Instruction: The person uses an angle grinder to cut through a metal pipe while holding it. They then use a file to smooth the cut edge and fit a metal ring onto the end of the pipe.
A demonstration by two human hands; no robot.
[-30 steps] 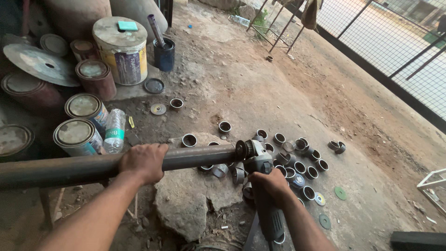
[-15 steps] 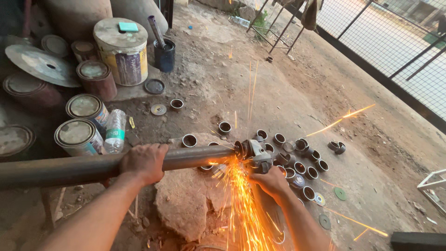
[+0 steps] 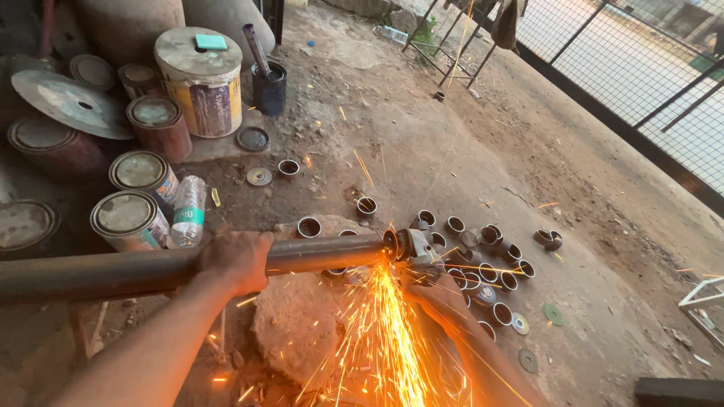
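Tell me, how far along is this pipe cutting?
Done: many short cut rings lie scattered on the ground. In hand: the left hand steadies the long steel pipe while the right hand runs an angle grinder at its end, throwing sparks. Left: most of the pipe's length is still uncut.

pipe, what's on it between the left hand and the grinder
Nothing. In the head view the pipe runs bare from the left hand to the grinder at its end, where sparks fall.

Both forearms are seen bare, no sleeves reaching them; the left hand (image 3: 235, 260) and right hand (image 3: 440, 295) are ungloved.
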